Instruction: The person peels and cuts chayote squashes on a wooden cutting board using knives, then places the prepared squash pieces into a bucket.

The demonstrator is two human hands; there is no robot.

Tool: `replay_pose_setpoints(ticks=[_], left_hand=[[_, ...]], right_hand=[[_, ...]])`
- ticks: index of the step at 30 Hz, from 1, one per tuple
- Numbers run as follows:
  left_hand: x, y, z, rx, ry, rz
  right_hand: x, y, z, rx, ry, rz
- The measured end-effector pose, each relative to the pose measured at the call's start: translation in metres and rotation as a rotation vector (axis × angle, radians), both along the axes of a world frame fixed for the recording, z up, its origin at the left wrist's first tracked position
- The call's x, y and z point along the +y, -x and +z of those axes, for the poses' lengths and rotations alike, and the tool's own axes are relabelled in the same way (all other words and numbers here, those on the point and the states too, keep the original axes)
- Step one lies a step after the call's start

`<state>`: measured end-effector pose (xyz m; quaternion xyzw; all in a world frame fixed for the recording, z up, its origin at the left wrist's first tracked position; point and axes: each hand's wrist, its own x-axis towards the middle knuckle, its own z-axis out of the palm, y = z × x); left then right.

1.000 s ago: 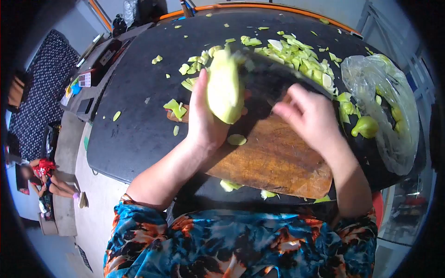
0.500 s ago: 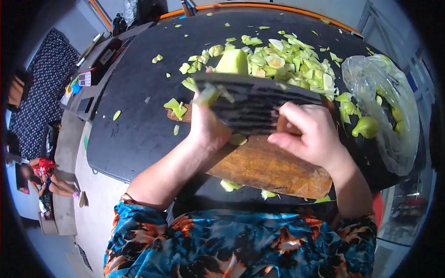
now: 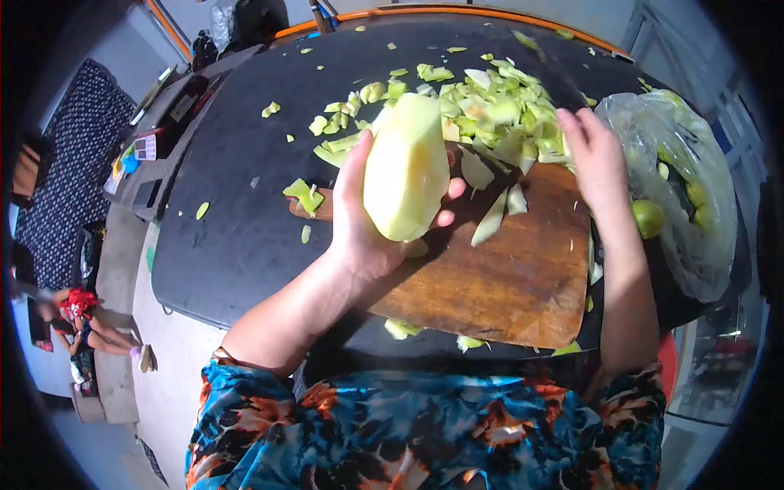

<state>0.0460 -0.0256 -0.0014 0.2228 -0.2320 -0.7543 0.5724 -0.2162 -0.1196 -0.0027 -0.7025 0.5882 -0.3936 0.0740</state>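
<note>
Over board (image 3: 523, 269) edge, fruit (image 3: 406, 171); hands (image 3: 359, 216) (image 3: 598, 159) apart

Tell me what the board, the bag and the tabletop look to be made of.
Board: wood, by its brown grain; worn, slightly glossy.
Bag: thin plastic, being crinkled, shiny and see-through.
Tabletop: dark and fairly matte, with no grain showing; perhaps laminate, but the look leaves it open.
</note>
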Motion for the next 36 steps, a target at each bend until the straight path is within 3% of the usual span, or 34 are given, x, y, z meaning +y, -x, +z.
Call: replay_pose_setpoints(ticks=[2, 6, 8, 9, 12, 13, 16, 20, 25, 28, 29, 30, 32, 33, 36], left_hand=[[0.004, 0.007, 0.007, 0.042, -0.095, 0.148], [-0.011, -0.014, -0.018, 0.108, -0.052, 0.131], [-0.017, -0.018, -0.024, 0.171, -0.098, 0.155], [-0.017, -0.011, -0.019, 0.042, -0.166, 0.294], [-0.017, -0.010, -0.021, 0.058, -0.121, 0.210], [-0.008, -0.014, -0.014, 0.176, -0.117, -0.030], [-0.013, -0.017, -0.010, 0.251, -0.067, -0.224], [-0.012, -0.025, -0.017, 0.132, -0.029, -0.225], [-0.015, -0.015, -0.013, 0.246, -0.046, -0.110], [-0.021, -0.019, -0.019, 0.335, 0.039, -0.260], [-0.017, -0.015, -0.021, 0.148, -0.100, 0.082], [-0.015, -0.008, -0.013, 0.062, -0.131, 0.126], [-0.015, -0.013, -0.018, 0.124, 0.003, -0.039], [-0.014, -0.015, -0.020, 0.157, 0.069, -0.124], [-0.013, -0.015, -0.021, 0.237, 0.011, -0.026]], right_hand=[[-0.006, 0.015, -0.002, -0.102, -0.090, 0.023], [0.013, -0.009, 0.000, -0.322, -0.106, 0.258], [0.041, -0.030, 0.012, -0.228, -0.116, 0.411], [0.054, -0.038, 0.016, -0.185, -0.100, 0.510], [0.076, -0.054, 0.015, 0.051, 0.122, 0.731], [0.081, -0.058, 0.018, 0.173, 0.227, 0.794], [0.098, -0.067, 0.016, 0.261, 0.276, 0.883], [0.102, -0.070, 0.012, 0.332, 0.285, 0.871], [0.092, -0.066, 0.009, 0.323, 0.276, 0.790], [0.085, -0.065, 0.009, 0.296, 0.339, 0.692], [0.084, -0.062, 0.014, 0.314, 0.270, 0.637], [0.078, -0.059, 0.012, 0.266, 0.228, 0.567], [0.059, -0.048, 0.014, 0.050, 0.003, 0.338], [0.044, -0.037, 0.010, 0.091, 0.067, 0.238], [0.028, -0.022, 0.011, -0.107, 0.048, 0.222]])
